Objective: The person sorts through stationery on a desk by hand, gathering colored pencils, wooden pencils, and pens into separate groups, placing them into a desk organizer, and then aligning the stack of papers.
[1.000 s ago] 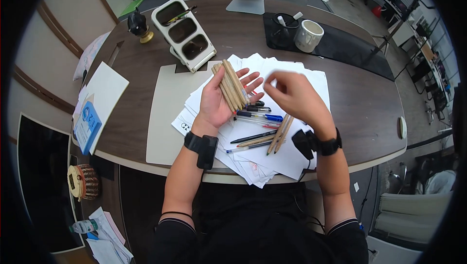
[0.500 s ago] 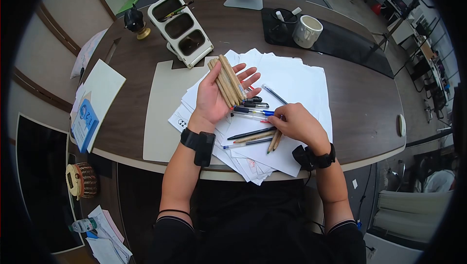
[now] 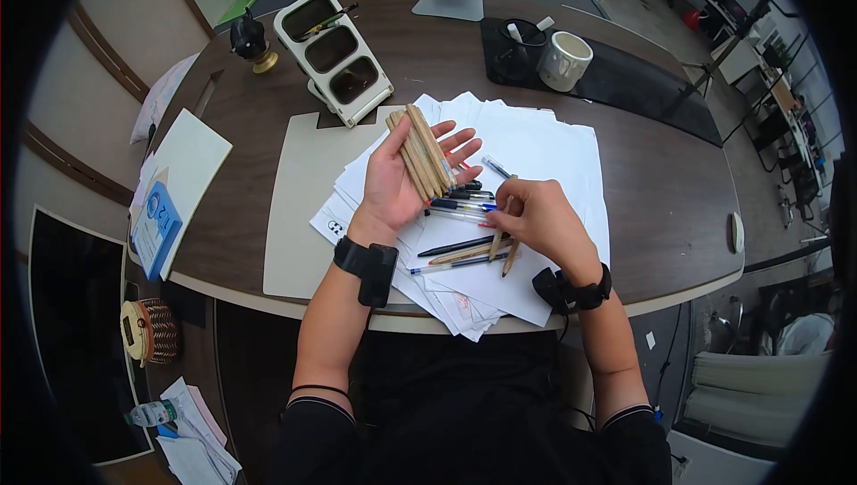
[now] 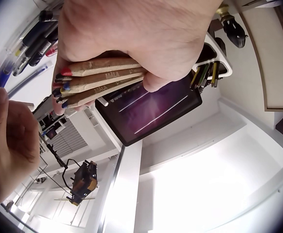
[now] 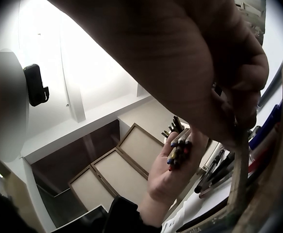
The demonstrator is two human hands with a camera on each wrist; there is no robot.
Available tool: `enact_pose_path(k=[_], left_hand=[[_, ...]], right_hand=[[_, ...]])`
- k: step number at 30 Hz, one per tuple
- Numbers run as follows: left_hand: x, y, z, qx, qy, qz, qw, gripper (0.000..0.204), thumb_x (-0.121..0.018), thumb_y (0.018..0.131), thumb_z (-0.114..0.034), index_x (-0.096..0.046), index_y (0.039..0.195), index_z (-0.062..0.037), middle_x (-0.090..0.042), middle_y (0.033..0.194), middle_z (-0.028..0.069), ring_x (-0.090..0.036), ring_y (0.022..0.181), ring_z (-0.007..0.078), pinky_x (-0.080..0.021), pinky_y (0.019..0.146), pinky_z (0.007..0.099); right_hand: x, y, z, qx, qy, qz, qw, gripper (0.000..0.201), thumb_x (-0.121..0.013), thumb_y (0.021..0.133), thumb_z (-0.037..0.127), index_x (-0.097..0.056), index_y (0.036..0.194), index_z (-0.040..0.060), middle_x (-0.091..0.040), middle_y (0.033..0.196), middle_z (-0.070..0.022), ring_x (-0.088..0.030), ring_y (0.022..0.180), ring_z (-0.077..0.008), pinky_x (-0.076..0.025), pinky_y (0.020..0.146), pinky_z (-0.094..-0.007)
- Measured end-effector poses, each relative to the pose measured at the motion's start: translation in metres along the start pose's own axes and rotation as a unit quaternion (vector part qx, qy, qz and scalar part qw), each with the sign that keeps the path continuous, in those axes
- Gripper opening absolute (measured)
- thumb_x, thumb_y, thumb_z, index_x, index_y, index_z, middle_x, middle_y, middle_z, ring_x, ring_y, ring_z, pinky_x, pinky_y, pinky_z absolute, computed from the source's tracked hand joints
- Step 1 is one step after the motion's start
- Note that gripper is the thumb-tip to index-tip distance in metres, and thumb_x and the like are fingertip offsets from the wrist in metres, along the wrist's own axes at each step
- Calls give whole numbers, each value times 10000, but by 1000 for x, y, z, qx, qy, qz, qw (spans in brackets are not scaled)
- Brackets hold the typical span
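My left hand (image 3: pixel 386 188) is palm up and holds a bundle of wooden colored pencils (image 3: pixel 420 154), with the thumb against their side. Red and blue tips of these pencils (image 4: pixel 102 77) show in the left wrist view. Over the pile on the paper, my right hand (image 3: pixel 544 221) pinches one wooden pencil (image 3: pixel 495 246) between thumb and fingers, its lower end pointing down. Beside it a second pencil (image 3: pixel 510 260) lies partly under that hand. Several pens (image 3: pixel 457 210) and another pencil (image 3: pixel 460 255) lie between the hands on loose white sheets (image 3: pixel 544 141).
A white three-compartment organizer (image 3: pixel 355 38) with a few pencils stands at the back left, near a black figurine (image 3: pixel 248 37). A mug (image 3: pixel 564 61) and a black mesh pen cup (image 3: pixel 513 63) stand behind the papers. A notebook (image 3: pixel 198 159) lies at the left edge.
The right hand has come down from beside the left fingers to the pile and has pinched a pencil, now swung steeper and apart from its neighbour. The left hand keeps its bundle.
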State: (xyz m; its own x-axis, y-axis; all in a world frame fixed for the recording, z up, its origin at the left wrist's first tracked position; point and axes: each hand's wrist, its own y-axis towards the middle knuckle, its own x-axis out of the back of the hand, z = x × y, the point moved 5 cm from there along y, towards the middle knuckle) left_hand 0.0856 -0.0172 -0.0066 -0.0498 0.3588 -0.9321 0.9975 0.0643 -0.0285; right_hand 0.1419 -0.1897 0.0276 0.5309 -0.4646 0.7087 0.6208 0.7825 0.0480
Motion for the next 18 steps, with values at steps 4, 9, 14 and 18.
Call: enact_pose_path(k=[4, 9, 14, 18], left_hand=[[1, 0, 0, 4, -8, 2, 1000, 621, -418, 1005, -460, -377, 1337, 63, -442, 1356, 269, -426, 1320, 400, -396, 1061, 585], [-1, -1, 1, 3, 5, -12, 1000, 606, -390, 1011, -463, -393, 1321, 57, -469, 1324, 272, -464, 1286, 394, -419, 1051, 563], [6, 3, -1, -11, 33, 5, 999, 536, -354, 1030, -433, -439, 1313, 15, -567, 1248, 193, -551, 1218, 310, -464, 1029, 445], [6, 1, 1, -4, 29, -24, 999, 464, -330, 1039, -437, -470, 1323, -97, -580, 1259, 107, -584, 1171, 251, -490, 978, 439]], right_hand=[[1, 6, 1, 15, 9, -23, 1000, 104, -705, 799, 99, -671, 833, 7, -565, 569, -38, -510, 508, -90, -409, 508, -236], [28, 14, 32, 8, 82, -70, 994, 252, -684, 769, 103, -643, 998, 6, -620, 619, -108, -619, 561, -181, -474, 573, -284], [17, 48, 69, 108, 80, -29, 990, 364, -646, 797, 96, -590, 1141, -11, -602, 637, -96, -596, 566, -168, -469, 571, -291], [3, 74, 80, 164, 30, 2, 986, 426, -653, 798, 120, -564, 1192, -17, -597, 662, -126, -599, 588, -219, -484, 601, -314]])
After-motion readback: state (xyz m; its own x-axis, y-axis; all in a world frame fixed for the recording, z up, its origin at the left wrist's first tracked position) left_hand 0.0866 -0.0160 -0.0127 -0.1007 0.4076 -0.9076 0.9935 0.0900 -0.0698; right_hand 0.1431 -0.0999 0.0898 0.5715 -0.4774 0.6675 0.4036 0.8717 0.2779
